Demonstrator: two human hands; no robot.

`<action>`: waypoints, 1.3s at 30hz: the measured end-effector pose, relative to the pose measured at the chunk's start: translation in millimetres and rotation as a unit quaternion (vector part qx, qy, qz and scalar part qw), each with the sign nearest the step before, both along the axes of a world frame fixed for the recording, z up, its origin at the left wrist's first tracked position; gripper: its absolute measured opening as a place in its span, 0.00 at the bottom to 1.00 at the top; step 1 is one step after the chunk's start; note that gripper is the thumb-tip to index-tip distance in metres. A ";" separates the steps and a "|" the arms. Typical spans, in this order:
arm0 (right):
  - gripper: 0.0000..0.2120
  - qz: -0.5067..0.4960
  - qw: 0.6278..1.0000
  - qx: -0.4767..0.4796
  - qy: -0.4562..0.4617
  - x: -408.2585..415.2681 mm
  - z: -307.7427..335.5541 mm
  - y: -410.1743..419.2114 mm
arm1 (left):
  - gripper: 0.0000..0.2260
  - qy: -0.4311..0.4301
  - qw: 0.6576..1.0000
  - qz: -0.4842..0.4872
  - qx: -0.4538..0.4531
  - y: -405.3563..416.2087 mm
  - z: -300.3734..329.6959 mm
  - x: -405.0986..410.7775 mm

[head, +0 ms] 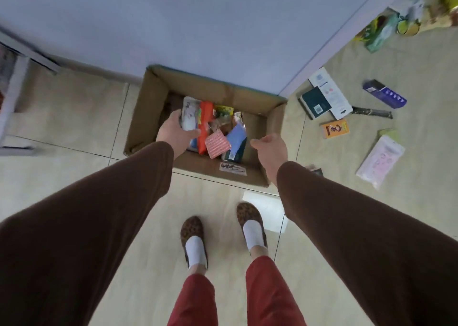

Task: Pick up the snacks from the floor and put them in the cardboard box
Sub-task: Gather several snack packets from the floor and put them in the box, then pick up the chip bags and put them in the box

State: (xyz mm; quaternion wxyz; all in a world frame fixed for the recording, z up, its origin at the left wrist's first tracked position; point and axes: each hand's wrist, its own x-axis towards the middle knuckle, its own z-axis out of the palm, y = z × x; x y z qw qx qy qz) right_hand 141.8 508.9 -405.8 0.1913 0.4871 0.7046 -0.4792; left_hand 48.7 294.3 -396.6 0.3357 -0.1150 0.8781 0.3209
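An open cardboard box [153, 95] stands on the floor against the wall, straight ahead of my feet. Several snack packs lie inside it, among them an orange pack [205, 125], a red-striped pack [217, 144] and a blue pack [236, 135]. My left hand [174, 133] hovers over the box's left half, fingers curled around a white snack packet [189, 116]. My right hand [269, 150] hangs over the box's right wall, loosely curled, with nothing visible in it.
More items lie on the floor to the right: books [322, 98], a purple box [384, 93], an orange booklet [335, 128], a white-pink pouch [380, 161], and green packs [379, 33] further back. A white shelf frame [14, 88] stands at the left. My slippered feet [223, 234] are below.
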 end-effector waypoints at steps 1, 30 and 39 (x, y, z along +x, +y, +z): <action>0.06 -0.007 1.000 0.016 0.000 6.6 3.1 -3.9 | 0.33 0.000 1.000 -0.014 -0.002 -3.5 1.2 5.6; 0.08 -0.132 0.987 0.049 0.072 318.6 72.3 288.4 | 0.12 -0.024 0.936 -0.351 0.005 335.3 79.6 238.6; 0.07 -0.088 0.994 0.060 0.037 360.3 72.1 438.9 | 0.11 -0.008 0.923 -0.384 0.008 495.1 75.6 290.2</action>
